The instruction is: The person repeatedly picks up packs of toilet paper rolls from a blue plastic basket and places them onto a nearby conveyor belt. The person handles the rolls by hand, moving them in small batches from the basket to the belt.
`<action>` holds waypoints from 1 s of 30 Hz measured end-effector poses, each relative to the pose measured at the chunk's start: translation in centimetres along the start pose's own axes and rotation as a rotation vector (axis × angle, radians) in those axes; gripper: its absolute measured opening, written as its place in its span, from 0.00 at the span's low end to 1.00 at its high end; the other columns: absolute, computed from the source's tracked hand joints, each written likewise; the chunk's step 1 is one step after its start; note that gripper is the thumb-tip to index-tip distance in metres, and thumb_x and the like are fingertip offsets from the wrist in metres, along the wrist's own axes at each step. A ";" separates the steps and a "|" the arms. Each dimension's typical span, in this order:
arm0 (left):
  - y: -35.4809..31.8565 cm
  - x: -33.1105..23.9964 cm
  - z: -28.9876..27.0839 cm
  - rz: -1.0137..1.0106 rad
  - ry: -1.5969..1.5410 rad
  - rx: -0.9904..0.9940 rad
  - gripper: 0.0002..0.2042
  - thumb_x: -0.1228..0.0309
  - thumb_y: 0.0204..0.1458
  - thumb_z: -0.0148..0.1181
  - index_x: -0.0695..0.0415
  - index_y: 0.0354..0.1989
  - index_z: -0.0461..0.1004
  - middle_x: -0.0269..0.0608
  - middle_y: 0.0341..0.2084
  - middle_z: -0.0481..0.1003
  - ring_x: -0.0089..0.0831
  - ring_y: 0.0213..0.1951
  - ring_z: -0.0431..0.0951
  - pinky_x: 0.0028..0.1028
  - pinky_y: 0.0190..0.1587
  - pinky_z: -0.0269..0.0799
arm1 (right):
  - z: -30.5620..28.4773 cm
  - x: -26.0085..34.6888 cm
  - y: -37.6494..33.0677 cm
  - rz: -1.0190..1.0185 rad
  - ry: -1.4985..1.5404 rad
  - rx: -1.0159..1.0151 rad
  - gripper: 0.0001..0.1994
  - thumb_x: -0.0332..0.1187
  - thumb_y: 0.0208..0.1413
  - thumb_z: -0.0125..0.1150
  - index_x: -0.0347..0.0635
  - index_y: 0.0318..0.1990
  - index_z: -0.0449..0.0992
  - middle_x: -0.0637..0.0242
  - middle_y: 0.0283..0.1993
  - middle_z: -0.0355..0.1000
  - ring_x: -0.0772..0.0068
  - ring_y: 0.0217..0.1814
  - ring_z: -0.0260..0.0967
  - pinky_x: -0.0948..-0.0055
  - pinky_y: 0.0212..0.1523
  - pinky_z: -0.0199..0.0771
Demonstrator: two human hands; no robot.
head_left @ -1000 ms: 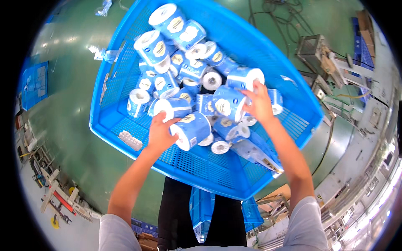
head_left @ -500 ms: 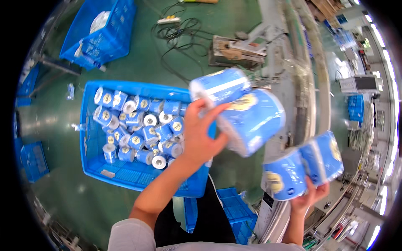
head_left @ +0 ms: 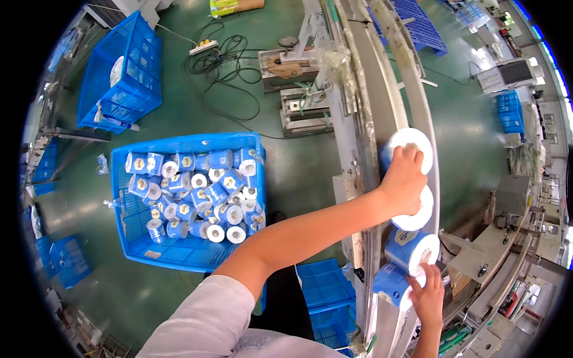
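By the left hand (head_left: pixel 406 184), thumb and fingers spanning both, two plastic-wrapped toilet rolls (head_left: pixel 422 149) are gripped, white ends up, near the right edge of the conveyor (head_left: pixel 391 98); just nearer the body, a second pair (head_left: pixel 401 246), axes slanting rightward, is held by the right hand (head_left: pixel 428 299). Off the left edge, a roll-filled blue crate (head_left: pixel 173 261) is seen, green floor (head_left: pixel 301 200) around.
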State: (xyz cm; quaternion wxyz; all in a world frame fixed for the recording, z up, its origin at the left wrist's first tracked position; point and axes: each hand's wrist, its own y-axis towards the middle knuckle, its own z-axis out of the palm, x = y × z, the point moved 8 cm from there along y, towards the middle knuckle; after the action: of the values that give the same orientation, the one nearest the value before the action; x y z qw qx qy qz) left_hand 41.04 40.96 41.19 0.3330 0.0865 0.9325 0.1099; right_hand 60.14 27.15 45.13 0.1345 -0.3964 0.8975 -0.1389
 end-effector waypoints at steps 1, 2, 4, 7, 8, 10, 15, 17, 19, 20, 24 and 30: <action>-0.1 -0.1 1.0 0.102 0.090 -0.064 0.16 0.62 0.28 0.61 0.56 0.27 0.80 0.53 0.41 0.69 0.45 0.48 0.64 0.40 0.52 0.54 | -0.1 -0.2 0.7 0.006 -0.013 -0.061 0.18 0.27 0.36 0.62 0.48 0.40 0.76 0.59 0.53 0.61 0.52 0.58 0.57 0.56 0.54 0.65; 0.0 -0.1 1.8 0.095 -0.056 -0.106 0.19 0.63 0.30 0.61 0.57 0.35 0.78 0.56 0.44 0.68 0.48 0.52 0.62 0.42 0.55 0.52 | 0.1 -0.6 1.4 0.012 -0.033 -0.108 0.16 0.26 0.39 0.59 0.48 0.41 0.76 0.59 0.53 0.62 0.51 0.59 0.57 0.56 0.55 0.64; -0.3 0.3 1.8 0.063 0.004 -0.311 0.24 0.63 0.35 0.61 0.57 0.45 0.74 0.57 0.49 0.65 0.50 0.56 0.59 0.45 0.58 0.50 | -1.0 -0.4 3.1 0.096 0.002 -0.150 0.18 0.21 0.43 0.53 0.48 0.43 0.76 0.59 0.57 0.62 0.51 0.62 0.57 0.55 0.58 0.61; -3.0 2.6 -2.8 0.059 -0.208 -0.536 0.22 0.66 0.42 0.59 0.55 0.49 0.69 0.51 0.51 0.62 0.48 0.57 0.59 0.46 0.59 0.49 | -0.5 -0.4 3.8 0.163 -0.017 -0.207 0.18 0.20 0.47 0.51 0.45 0.47 0.74 0.59 0.60 0.60 0.50 0.65 0.53 0.54 0.60 0.58; -4.8 4.2 -4.5 0.074 -0.319 -0.546 0.21 0.71 0.41 0.59 0.54 0.48 0.69 0.49 0.50 0.63 0.48 0.56 0.61 0.46 0.57 0.54 | -0.1 0.4 4.7 0.180 0.039 -0.207 0.18 0.20 0.48 0.50 0.45 0.48 0.73 0.59 0.61 0.59 0.50 0.65 0.53 0.54 0.60 0.57; -10.2 8.5 -5.5 0.006 -0.343 -0.609 0.22 0.77 0.40 0.58 0.53 0.48 0.70 0.46 0.48 0.65 0.46 0.53 0.64 0.45 0.53 0.59 | 0.5 2.4 6.6 0.218 0.138 -0.203 0.18 0.21 0.50 0.50 0.43 0.50 0.72 0.58 0.62 0.58 0.48 0.66 0.52 0.53 0.61 0.56; -28.8 19.6 -3.2 -0.368 -0.261 -0.369 0.22 0.82 0.40 0.54 0.50 0.47 0.72 0.43 0.49 0.67 0.45 0.49 0.67 0.38 0.50 0.63 | -0.5 4.2 10.0 0.215 0.186 -0.479 0.23 0.27 0.50 0.55 0.47 0.57 0.67 0.56 0.66 0.53 0.47 0.70 0.45 0.53 0.65 0.48; -37.3 22.8 -1.9 -0.597 -0.262 -0.277 0.22 0.82 0.40 0.55 0.49 0.46 0.73 0.44 0.50 0.66 0.45 0.51 0.67 0.38 0.52 0.62 | 0.5 4.8 11.8 0.421 -0.177 -0.408 0.28 0.28 0.48 0.59 0.50 0.60 0.64 0.54 0.67 0.50 0.45 0.70 0.43 0.51 0.64 0.47; -43.9 23.9 -2.5 -0.659 -0.143 -0.308 0.22 0.83 0.36 0.54 0.51 0.44 0.73 0.46 0.48 0.68 0.48 0.49 0.68 0.40 0.49 0.64 | 1.5 3.5 11.7 0.519 -0.322 -0.433 0.34 0.30 0.44 0.62 0.53 0.62 0.60 0.54 0.68 0.46 0.44 0.70 0.41 0.50 0.64 0.47; -47.1 24.4 -2.3 -0.715 -0.134 -0.296 0.22 0.83 0.35 0.54 0.52 0.43 0.73 0.47 0.47 0.68 0.48 0.49 0.68 0.40 0.50 0.64 | 1.6 1.8 11.2 0.487 -0.249 -0.506 0.37 0.31 0.41 0.65 0.55 0.64 0.59 0.54 0.69 0.43 0.43 0.70 0.40 0.50 0.64 0.47; -56.3 24.8 -2.8 -0.868 -0.114 -0.246 0.21 0.84 0.35 0.54 0.55 0.42 0.73 0.49 0.47 0.68 0.49 0.50 0.67 0.41 0.50 0.63 | 1.0 1.2 11.4 0.601 0.110 -0.365 0.43 0.21 0.32 0.67 0.58 0.62 0.61 0.57 0.68 0.43 0.45 0.67 0.44 0.54 0.64 0.50; -57.4 24.7 -1.8 -0.835 -0.167 -0.202 0.20 0.82 0.37 0.55 0.52 0.42 0.73 0.48 0.46 0.69 0.48 0.49 0.68 0.40 0.50 0.64 | -0.2 5.4 16.7 0.177 0.131 -0.553 0.35 0.15 0.41 0.51 0.43 0.63 0.59 0.56 0.65 0.52 0.48 0.66 0.47 0.56 0.65 0.46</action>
State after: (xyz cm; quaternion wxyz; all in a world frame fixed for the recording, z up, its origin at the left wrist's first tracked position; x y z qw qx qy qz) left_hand 16.03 -8.61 12.59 0.4298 -0.3225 0.8419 0.0493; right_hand 45.34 33.95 38.69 -0.0250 -0.3283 0.9391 0.0980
